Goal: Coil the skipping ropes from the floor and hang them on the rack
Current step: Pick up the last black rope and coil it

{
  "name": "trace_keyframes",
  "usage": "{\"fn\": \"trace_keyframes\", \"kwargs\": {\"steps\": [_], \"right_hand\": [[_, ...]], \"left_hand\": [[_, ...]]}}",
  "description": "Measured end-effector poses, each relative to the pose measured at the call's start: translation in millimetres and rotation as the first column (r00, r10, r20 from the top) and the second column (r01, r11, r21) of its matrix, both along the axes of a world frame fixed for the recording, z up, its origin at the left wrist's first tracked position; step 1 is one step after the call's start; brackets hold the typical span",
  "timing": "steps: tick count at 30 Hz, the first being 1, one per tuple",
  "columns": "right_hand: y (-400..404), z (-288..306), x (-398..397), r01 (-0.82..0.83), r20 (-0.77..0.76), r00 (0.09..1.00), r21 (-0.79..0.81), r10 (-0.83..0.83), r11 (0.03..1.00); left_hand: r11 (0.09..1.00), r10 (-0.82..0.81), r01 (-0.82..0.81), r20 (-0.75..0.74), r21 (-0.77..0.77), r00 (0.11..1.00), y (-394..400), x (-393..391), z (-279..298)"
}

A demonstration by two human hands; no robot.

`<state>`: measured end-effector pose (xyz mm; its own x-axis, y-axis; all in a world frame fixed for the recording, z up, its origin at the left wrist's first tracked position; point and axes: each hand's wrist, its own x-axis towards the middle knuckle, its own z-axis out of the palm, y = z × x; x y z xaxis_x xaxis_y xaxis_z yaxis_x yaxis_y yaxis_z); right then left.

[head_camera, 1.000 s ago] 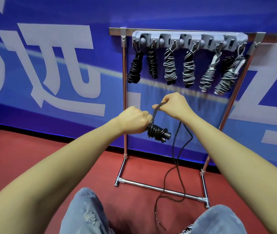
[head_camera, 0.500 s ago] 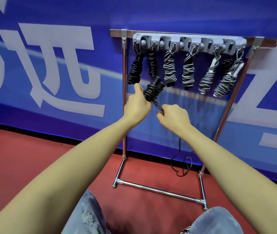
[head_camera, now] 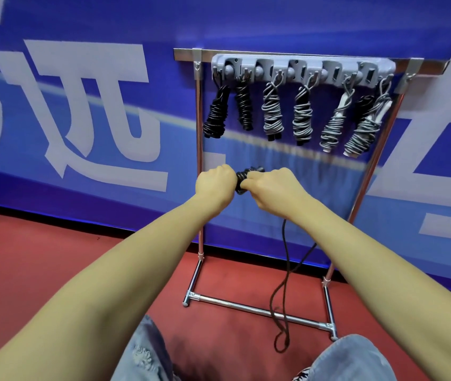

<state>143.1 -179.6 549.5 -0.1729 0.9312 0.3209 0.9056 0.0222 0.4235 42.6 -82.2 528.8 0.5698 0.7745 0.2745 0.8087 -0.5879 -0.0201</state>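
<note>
A black rope is held in front of the rack, below the hanging bundles, its wound part bunched between the two hands. The left hand is clamped round one end of the bundle and the right hand is curled on the other, fingers pinching the cord. From under the right hand a loose tail is seen dropping to the floor, crossing the rack's bottom bar and ending in a small loop near the front right foot. The coiling is judged part done: several turns are wound, and the tail is left to be taken up before the bundle can be hung. On the grey hook strip along the rack's top edge six bundles are already hung, two black at the left and four grey to the right; whether a free hook is left cannot be told. The tail lying over the bottom bar is judged likely to snag there as it is drawn up. A blue banner is stretched behind, and denim knees are seen at the lower edge.
</note>
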Motion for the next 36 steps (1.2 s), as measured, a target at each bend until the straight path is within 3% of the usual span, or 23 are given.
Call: {"fn": "trace_keyframes", "kwargs": {"steps": [2,6,10,12,14,16,19,21,24,27,29,31,33,36], "right_hand": [[1,-9,-3,0.0,-0.005,1.0,0.11,0.0,0.994],[7,-24,-5,0.029,-0.162,0.987,0.292,0.02,0.956],[10,-12,-5,0.091,-0.191,0.98,0.183,-0.055,0.979],[11,-5,-6,0.133,-0.252,0.962,0.086,-0.107,0.987],[12,-2,-8,0.137,-0.35,0.932,0.09,-0.097,0.986],[12,-5,-7,0.134,-0.42,0.902,0.063,-0.095,0.989],[12,-6,-4,0.156,-0.597,0.794,0.016,-0.115,0.988],[13,-4,0,0.2,-0.734,0.664,-0.009,-0.142,0.98],[16,-2,8,0.238,-0.798,0.581,-0.02,-0.159,0.971],[18,-2,13,0.218,-0.83,0.542,-0.011,-0.13,0.976],[17,-3,16,0.228,-0.846,0.52,0.003,-0.119,0.974],[16,-4,18,0.243,-0.865,0.493,0.029,-0.098,0.97],[12,-4,16,0.292,-0.878,0.467,0.043,-0.103,0.956],[10,-6,13,0.297,-0.819,0.56,0.061,-0.122,0.953]], "left_hand": [[0.998,-0.033,0.039,-0.087,0.059,0.996,1,-3,7],[0.98,-0.072,0.109,-0.217,0.164,0.973,5,-12,19],[0.964,-0.09,0.156,-0.286,0.217,0.954,15,-20,28],[0.933,-0.07,0.156,-0.262,0.324,0.962,14,-25,32],[0.89,-0.013,0.128,-0.257,0.439,0.966,12,-31,37],[0.825,-0.201,0.298,-0.243,0.481,0.949,30,-28,24],[0.703,-0.344,0.476,-0.333,0.528,0.878,24,-29,17],[0.683,-0.395,0.544,-0.38,0.488,0.836,18,-28,18],[0.638,-0.455,0.61,-0.409,0.47,0.791,17,-33,17],[0.53,-0.602,0.642,-0.287,0.554,0.745,26,-34,17],[0.557,-0.667,0.612,-0.136,0.562,0.733,23,-31,18],[0.7,-0.661,0.544,0.133,0.461,0.738,10,-27,23],[0.875,-0.48,0.451,0.43,0.175,0.765,-8,-21,30],[0.953,-0.177,0.297,0.681,-0.062,0.711,-19,-10,39]]}}
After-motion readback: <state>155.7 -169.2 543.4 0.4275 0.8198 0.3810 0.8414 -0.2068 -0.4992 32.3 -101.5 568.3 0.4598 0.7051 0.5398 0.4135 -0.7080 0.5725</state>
